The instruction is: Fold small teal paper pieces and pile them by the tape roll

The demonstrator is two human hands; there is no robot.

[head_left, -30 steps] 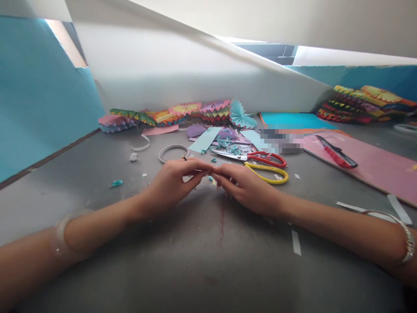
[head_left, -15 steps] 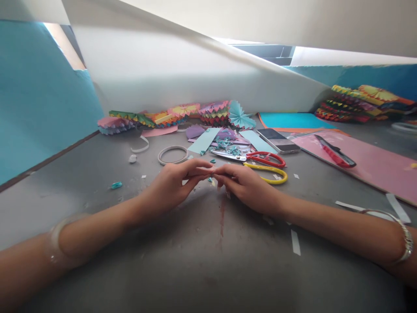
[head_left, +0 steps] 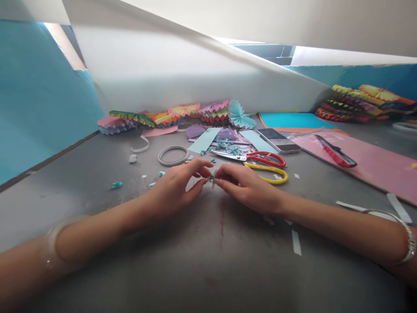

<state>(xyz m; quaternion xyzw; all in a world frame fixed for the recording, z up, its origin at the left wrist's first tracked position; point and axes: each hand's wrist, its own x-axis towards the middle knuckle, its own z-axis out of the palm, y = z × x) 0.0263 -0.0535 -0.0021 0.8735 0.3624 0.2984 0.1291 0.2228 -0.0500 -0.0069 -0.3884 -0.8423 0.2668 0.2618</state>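
Observation:
Between my fingertips is a small teal paper piece (head_left: pixel 213 175), partly covered by the fingers. My left hand (head_left: pixel 182 182) pinches it from the left, thumb below and index finger above. From the right, my right hand (head_left: pixel 244 184) grips the same piece with thumb and fingers. Just beyond the hands lie scissors (head_left: pixel 265 159) with one red and one yellow handle, blades pointing left. A roll of tape (head_left: pixel 172 155) rests flat behind my left hand. Small folded teal paper bits (head_left: pixel 116 185) lie on the grey table to the left.
Pleated colourful paper fans (head_left: pixel 213 114) line the back. Teal paper strips (head_left: pixel 204 140) and cuttings lie near a phone (head_left: pixel 278 140). On a pink sheet (head_left: pixel 368 161) at right rests a red box cutter (head_left: pixel 335 151). White paper scraps (head_left: pixel 296 242) are scattered about the table (head_left: pixel 182 269).
My fingertips have drawn slightly apart, and more of the teal paper piece shows between them. My left hand has shifted a little left and down, uncovering teal bits behind it.

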